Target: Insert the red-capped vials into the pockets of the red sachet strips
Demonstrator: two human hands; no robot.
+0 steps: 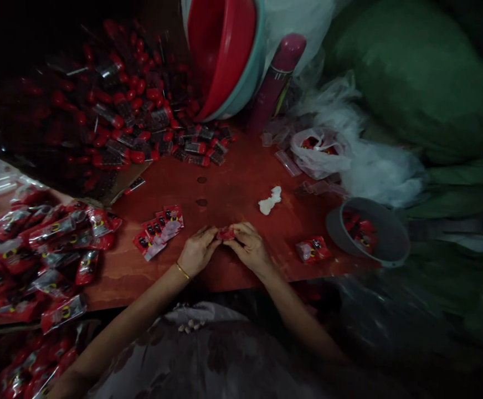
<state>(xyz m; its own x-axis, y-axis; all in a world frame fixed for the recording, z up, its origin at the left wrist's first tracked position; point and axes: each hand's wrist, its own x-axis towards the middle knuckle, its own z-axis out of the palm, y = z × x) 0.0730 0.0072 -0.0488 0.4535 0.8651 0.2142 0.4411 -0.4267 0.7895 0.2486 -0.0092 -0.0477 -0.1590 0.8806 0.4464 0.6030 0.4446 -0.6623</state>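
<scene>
My left hand and my right hand meet over the front of the red table. Between their fingertips they pinch a small red piece; the fingers cover much of it, and its kind is not clear. Left of my hands lie several red printed cards, fanned out and overlapping. To the right rests a small stack of red printed packets. A crumpled white scrap lies just beyond my right hand.
A grey bowl with red packets stands at the right. Filled red packets are heaped at the left. Behind lie many red-capped clear tubes, tilted basins, a pink spray can and a plastic bag.
</scene>
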